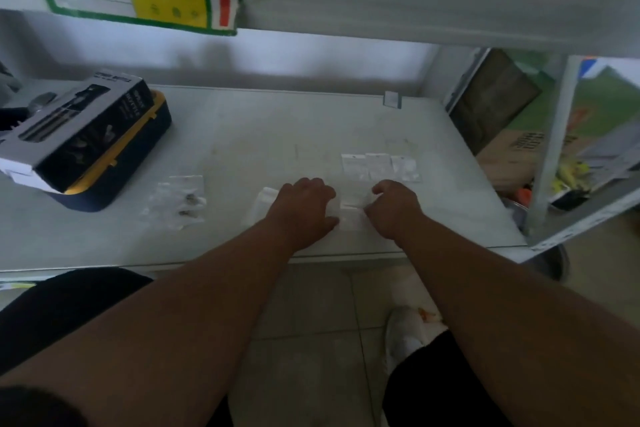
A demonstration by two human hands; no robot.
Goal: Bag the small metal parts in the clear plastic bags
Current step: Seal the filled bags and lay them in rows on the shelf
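Grey shelf surface (277, 135) carries the work. Left hand (304, 204) and right hand (394, 210), fingers curled, pinch one clear bag (351, 215) between them, probably to seal it. Filled bags (180, 201) lie left; empty bags (379, 166) just beyond the right hand

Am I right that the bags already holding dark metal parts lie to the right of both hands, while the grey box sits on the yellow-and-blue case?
Not quite: the bags with dark metal parts lie to the left of both hands, as the head view shows. The grey box does sit on the yellow-and-blue case.
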